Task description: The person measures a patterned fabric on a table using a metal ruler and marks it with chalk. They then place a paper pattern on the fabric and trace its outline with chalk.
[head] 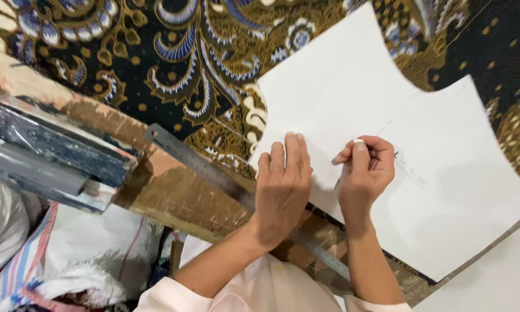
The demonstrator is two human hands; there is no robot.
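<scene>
Item: white paper pattern piece [352, 92], thin and light, lying flat on dark patterned fabric [173, 58] spread over the worn wooden table [167, 190]. It should bend or crease easily and slide on the cloth, so it is best held by pressing down on its face, not by lifting an edge. Left hand [282, 185]: fingers close together and flat, palm down on the paper's lower edge. Right hand [367, 170]: fingers pinched on a small white piece, possibly chalk, tip on the paper. Steel ruler [196, 164] runs partly beneath the left hand. Bags [69, 248] sit below the table.
</scene>
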